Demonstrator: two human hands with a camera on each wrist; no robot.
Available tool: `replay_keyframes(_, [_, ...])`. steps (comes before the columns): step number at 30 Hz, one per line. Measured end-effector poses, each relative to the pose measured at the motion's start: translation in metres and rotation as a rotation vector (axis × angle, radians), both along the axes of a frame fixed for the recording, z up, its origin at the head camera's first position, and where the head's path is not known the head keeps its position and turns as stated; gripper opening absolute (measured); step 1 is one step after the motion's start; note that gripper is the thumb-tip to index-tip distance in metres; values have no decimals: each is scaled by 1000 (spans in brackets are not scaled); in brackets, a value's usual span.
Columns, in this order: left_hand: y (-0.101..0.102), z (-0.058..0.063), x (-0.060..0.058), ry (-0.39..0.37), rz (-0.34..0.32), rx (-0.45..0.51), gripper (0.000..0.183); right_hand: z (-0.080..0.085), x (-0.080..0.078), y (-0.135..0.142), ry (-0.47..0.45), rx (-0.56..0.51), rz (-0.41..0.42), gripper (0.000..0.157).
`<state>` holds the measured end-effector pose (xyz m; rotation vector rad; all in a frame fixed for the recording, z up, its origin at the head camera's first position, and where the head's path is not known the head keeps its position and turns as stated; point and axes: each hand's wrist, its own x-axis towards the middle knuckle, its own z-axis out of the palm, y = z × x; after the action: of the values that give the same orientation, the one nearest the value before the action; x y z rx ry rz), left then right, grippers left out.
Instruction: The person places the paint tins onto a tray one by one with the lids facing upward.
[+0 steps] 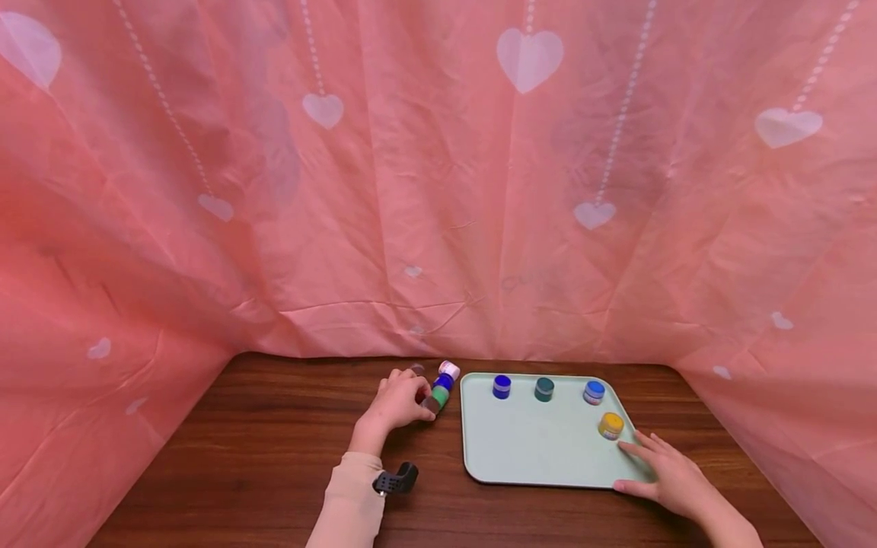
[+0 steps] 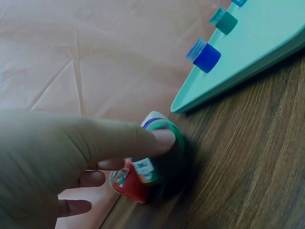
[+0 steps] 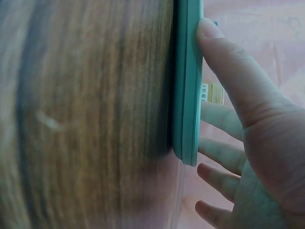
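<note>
My left hand (image 1: 400,399) pinches a dark paint jar (image 1: 433,405) between thumb and fingers, left of the tray. Behind that jar, a green jar (image 1: 440,395), a blue jar (image 1: 444,381) and a pale pink jar (image 1: 449,370) form a slanting row. A red jar (image 2: 133,183) sits beside them in the left wrist view, partly behind the fingers. My right hand (image 1: 674,476) rests at the tray's near right corner, fingers spread and thumb on the rim. The pale green tray (image 1: 534,453) carries a yellow jar (image 1: 611,426) close to the right fingertips.
Along the tray's far side stand a dark blue jar (image 1: 502,387), a dark green jar (image 1: 544,390) and a light blue jar (image 1: 594,393). Brown wood-grain tabletop (image 1: 260,457) surrounds the tray. A pink curtain (image 1: 438,228) with hearts encloses the back and sides.
</note>
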<state>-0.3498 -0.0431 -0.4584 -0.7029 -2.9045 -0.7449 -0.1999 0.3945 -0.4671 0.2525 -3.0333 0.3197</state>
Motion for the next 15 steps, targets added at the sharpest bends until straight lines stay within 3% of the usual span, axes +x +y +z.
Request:
replay_keyframes(6, [5, 0, -1, 7, -8, 37, 31, -1, 0, 0, 7, 1, 1, 69])
replay_keyframes(15, [17, 0, -1, 95, -20, 38, 35, -1, 1, -1, 26, -2, 4, 69])
